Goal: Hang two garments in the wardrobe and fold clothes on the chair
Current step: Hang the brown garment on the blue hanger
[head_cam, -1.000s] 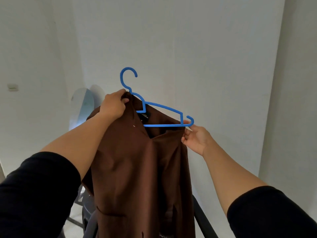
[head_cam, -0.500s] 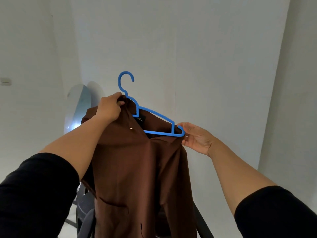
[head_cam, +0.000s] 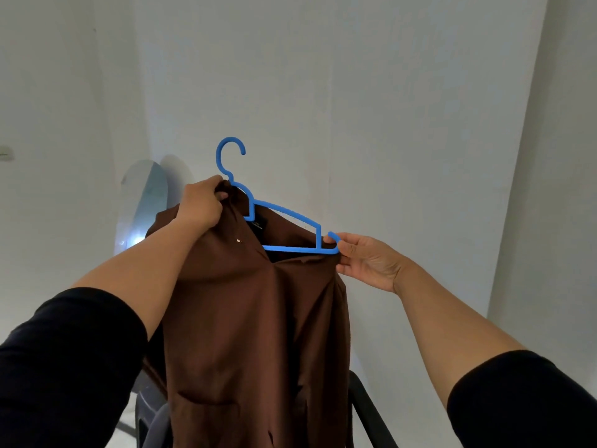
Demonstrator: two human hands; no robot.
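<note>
Shirt (head_cam: 252,318) could slip off hanger (head_cam: 284,221): left hand (head_cam: 202,205) fingers clamp collar, right hand (head_cam: 365,260) only pinches the 3 o'clock tip.

1. A room in a home, most likely a bedroom or dressing corner.
2. Plain white walls (head_cam: 371,92) meeting in a corner, with no shop or office fittings.
3. An oval mirror (head_cam: 142,202) leaning against the wall at left.
4. A brown garment (head_cam: 252,318) on a blue plastic hanger (head_cam: 284,221), held up by bare hands.
5. Part of a dark chair (head_cam: 365,402) below, behind the garment.
</note>
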